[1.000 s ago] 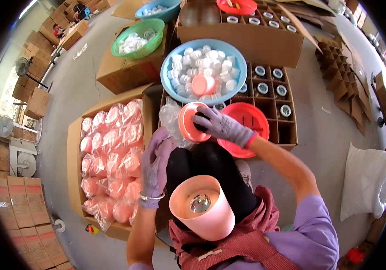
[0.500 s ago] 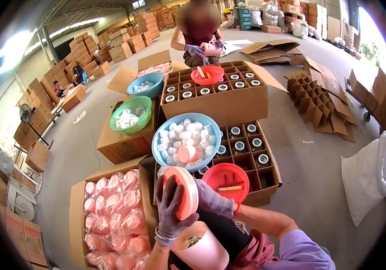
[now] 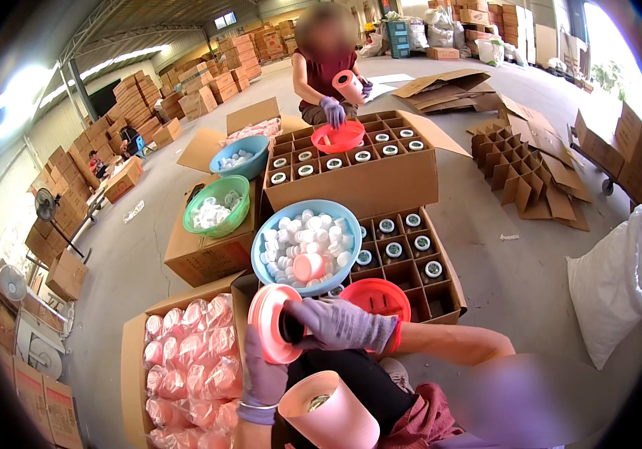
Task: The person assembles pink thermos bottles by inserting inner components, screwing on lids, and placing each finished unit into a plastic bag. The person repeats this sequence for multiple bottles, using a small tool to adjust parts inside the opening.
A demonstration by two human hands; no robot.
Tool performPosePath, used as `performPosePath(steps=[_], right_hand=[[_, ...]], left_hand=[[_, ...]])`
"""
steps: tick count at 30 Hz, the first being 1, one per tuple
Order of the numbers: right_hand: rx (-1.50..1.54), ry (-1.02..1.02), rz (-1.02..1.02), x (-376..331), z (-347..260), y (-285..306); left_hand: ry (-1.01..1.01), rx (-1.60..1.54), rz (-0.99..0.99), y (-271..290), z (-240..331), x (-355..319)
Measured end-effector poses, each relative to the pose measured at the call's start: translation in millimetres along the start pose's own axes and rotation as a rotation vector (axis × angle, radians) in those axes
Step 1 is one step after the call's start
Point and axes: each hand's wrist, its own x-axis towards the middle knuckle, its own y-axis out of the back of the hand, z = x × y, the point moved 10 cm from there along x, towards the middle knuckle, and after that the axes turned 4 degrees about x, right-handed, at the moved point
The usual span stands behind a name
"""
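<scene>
My left hand (image 3: 265, 378), in a grey glove, grips a round pink ridged lid (image 3: 262, 318) by its edge, above my lap. My right hand (image 3: 347, 323), gloved too, has its fingers closed at the lid's dark round middle; whether that is a hole or a black part I cannot tell. Below the hands a pink cylinder (image 3: 336, 419) leans on my lap, with something shiny inside. A red bowl (image 3: 395, 288) holding small tools is just beyond my right hand. Further on, a blue basin (image 3: 351, 221) contains many white caps and one pink piece.
An open carton (image 3: 135, 367) of plastic-wrapped pink cups stands at left. Divided cartons (image 3: 351, 187) hold white-capped containers. A green basket (image 3: 242, 213) holds white pieces. Opposite, a co-worker (image 3: 321, 75) holds a pink cylinder and reaches into another red bowl (image 3: 339, 142). A white sack (image 3: 609, 288) stands at right.
The lid has turned so its dark middle shows, and my right fingers have come onto that middle. The co-worker has raised the pink cylinder and lowered the other hand into the far red bowl.
</scene>
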Motion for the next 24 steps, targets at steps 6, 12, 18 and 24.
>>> performPosePath(steps=[6,12,18,24], right_hand=[[0.52,-0.398,0.038,-7.5,22.6,-22.1],[-0.01,0.003,0.151,20.0,-4.7,6.8],[-0.525,0.513,-0.029,19.1,-31.9,-0.1],[0.592,-0.227,0.295,40.5,13.8,0.7]], left_hand=[[0.041,-0.154,0.194,15.2,-24.2,-11.4],[0.01,0.203,0.07,4.1,-1.1,-0.3],[0.264,-0.491,-0.113,-26.4,1.5,-0.1],[-0.234,0.35,0.193,10.4,13.9,-12.2]])
